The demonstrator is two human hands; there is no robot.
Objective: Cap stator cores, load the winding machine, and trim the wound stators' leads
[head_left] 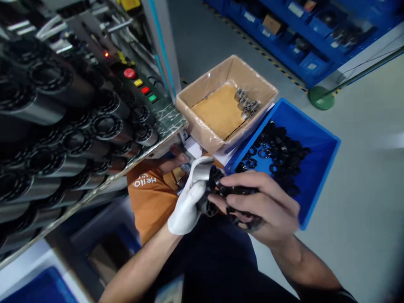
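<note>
My left hand [186,208], in a white glove, is wrapped round metal cylinders [202,172], one silvery on top and a darker one below it. Bare, my right hand [268,206] holds several black rings [243,216] between its fingers and palm. Its fingertips press at the right end of the cylinders, where a black part meets the metal. Just beyond my right hand, a blue bin [322,168] contains many loose black rings [284,151].
An open cardboard box [202,126] with several metal cylinders [246,103] stands ahead. Stacked cylinders [75,143] cover a bench at the left, beside a button panel [142,86]. Someone's orange clothing [151,202] shows below the bench edge. Blue shelving [284,38] stands at the back.
</note>
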